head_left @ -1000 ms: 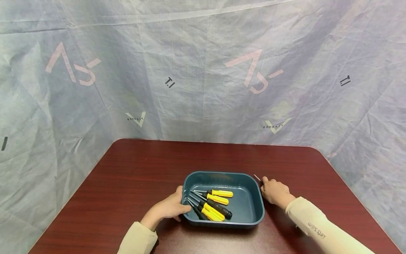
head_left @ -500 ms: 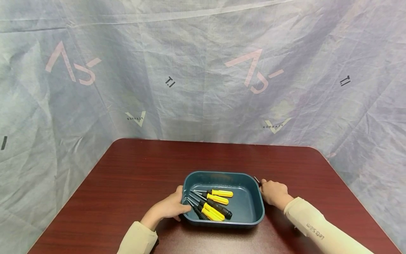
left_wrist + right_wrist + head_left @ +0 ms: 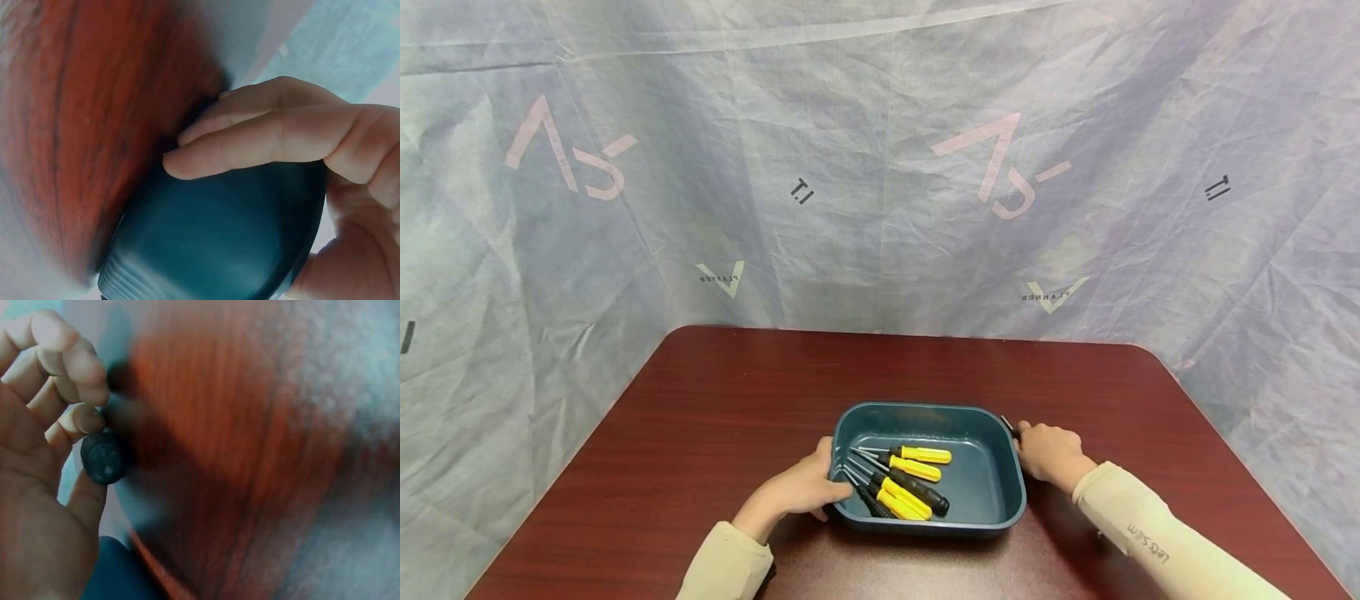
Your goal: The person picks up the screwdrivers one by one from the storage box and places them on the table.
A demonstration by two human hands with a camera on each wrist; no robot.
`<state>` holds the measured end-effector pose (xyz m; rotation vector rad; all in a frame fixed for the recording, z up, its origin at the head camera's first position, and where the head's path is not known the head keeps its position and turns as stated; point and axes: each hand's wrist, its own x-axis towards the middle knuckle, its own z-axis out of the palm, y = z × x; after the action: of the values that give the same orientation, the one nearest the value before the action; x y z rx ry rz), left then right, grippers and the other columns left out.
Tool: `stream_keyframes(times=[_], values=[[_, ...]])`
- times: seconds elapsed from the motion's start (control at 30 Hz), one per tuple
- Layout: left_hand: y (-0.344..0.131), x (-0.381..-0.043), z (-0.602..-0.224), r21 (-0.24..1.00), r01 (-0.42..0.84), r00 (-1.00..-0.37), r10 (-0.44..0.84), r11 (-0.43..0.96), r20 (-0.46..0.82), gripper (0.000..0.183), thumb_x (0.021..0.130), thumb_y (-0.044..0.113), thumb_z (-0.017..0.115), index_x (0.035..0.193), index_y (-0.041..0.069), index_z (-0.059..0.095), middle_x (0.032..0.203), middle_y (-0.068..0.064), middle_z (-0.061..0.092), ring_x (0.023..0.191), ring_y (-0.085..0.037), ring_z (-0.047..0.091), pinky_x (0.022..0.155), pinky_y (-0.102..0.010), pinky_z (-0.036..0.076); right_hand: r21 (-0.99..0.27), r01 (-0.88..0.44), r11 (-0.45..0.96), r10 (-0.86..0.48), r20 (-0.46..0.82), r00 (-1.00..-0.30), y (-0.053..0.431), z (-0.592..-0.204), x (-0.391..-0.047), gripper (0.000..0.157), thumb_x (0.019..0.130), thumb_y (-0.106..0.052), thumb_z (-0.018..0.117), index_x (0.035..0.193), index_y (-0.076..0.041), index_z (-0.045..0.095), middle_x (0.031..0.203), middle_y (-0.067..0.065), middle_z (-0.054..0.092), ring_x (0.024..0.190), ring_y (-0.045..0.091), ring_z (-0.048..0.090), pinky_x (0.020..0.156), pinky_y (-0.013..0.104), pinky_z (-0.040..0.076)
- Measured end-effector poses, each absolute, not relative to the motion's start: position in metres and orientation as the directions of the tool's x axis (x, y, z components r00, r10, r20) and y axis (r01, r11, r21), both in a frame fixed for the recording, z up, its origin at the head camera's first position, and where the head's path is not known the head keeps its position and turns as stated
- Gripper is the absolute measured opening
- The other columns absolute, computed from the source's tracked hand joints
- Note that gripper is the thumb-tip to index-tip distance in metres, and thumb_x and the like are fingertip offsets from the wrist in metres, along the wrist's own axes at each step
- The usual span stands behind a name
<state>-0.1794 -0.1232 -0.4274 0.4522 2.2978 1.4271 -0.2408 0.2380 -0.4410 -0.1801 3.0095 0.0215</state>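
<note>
Blue-green tray (image 3: 985, 479) midway between the side edges of the surface (image 3: 737, 375): left hand (image 3: 801, 487) grips its wall, presumably steadying it; right hand (image 3: 1051, 452), nearer the right edge, pinches a black-handled tool (image 3: 103, 461).

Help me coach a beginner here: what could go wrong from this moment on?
Loose screwdrivers lie pointing toward the left hand, its thumb reaching into the tray; a slide could prick it.
The right hand holds a black-handled tool close beside the tray; it might slip or knock the tray.
</note>
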Motion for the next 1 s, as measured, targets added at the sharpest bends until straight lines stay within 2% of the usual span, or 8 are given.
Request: stream_keyframes(times=[0.2,0.37,0.5,0.63,0.83,1.0], values=[[-0.123,-0.180,-0.428,0.903,0.063,-0.868,0.470,0.425,-0.161,0.070,0.074,0.010,0.059,0.127,-0.012,0.018,0.100,-0.022,0.046,0.060,-0.023,0.054,0.045,-0.039,0.050,-0.016,-0.119,0.993,-0.120,-0.187,-0.975,0.242,-0.432,-0.243,0.040,0.089,-0.034,0.045,0.108,-0.001,0.055,0.099,0.021,0.061,0.080,0.038,0.059,0.056,0.053,0.044],[-0.124,-0.179,-0.427,0.902,0.066,-0.868,0.470,0.427,-0.159,0.070,0.074,0.010,0.058,0.127,-0.012,0.018,0.101,-0.023,0.046,0.062,-0.023,0.054,0.045,-0.039,0.050,-0.018,-0.123,0.992,-0.124,-0.252,-0.960,0.245,-0.420,-0.244,0.047,0.090,-0.033,0.046,0.122,0.001,0.052,0.110,0.024,0.058,0.093,0.041,0.056,0.064,0.056,0.045],[-0.124,-0.179,-0.427,0.902,0.068,-0.866,0.474,0.426,-0.159,0.070,0.075,0.010,0.058,0.127,-0.013,0.018,0.102,-0.023,0.046,0.063,-0.024,0.055,0.046,-0.040,0.050,-0.007,-0.129,0.992,-0.126,-0.275,-0.953,0.244,-0.412,-0.245,0.052,0.090,-0.033,0.046,0.127,0.003,0.048,0.114,0.025,0.055,0.099,0.042,0.054,0.066,0.057,0.044],[-0.124,-0.180,-0.427,0.903,0.064,-0.864,0.476,0.424,-0.162,0.070,0.075,0.010,0.058,0.128,-0.012,0.017,0.102,-0.022,0.046,0.062,-0.024,0.055,0.046,-0.040,0.051,0.010,-0.137,0.991,-0.129,-0.274,-0.953,0.244,-0.406,-0.246,0.053,0.089,-0.034,0.047,0.129,0.001,0.047,0.116,0.025,0.055,0.099,0.042,0.054,0.064,0.055,0.044],[-0.124,-0.180,-0.427,0.903,0.060,-0.861,0.479,0.425,-0.168,0.069,0.076,0.009,0.058,0.128,-0.012,0.017,0.100,-0.022,0.046,0.062,-0.024,0.054,0.046,-0.039,0.051,0.012,-0.177,0.984,-0.168,-0.248,-0.954,0.242,-0.394,-0.247,0.055,0.085,-0.030,0.057,0.130,0.001,0.047,0.115,0.025,0.055,0.100,0.041,0.055,0.062,0.053,0.046],[-0.124,-0.180,-0.426,0.902,0.060,-0.865,0.473,0.427,-0.166,0.066,0.077,0.009,0.057,0.126,-0.012,0.019,0.100,-0.021,0.046,0.063,-0.022,0.054,0.046,-0.039,0.051,0.017,-0.212,0.977,-0.205,-0.188,-0.960,0.240,-0.384,-0.246,0.056,0.082,-0.029,0.061,0.127,0.002,0.049,0.116,0.026,0.053,0.101,0.044,0.052,0.066,0.056,0.046]])
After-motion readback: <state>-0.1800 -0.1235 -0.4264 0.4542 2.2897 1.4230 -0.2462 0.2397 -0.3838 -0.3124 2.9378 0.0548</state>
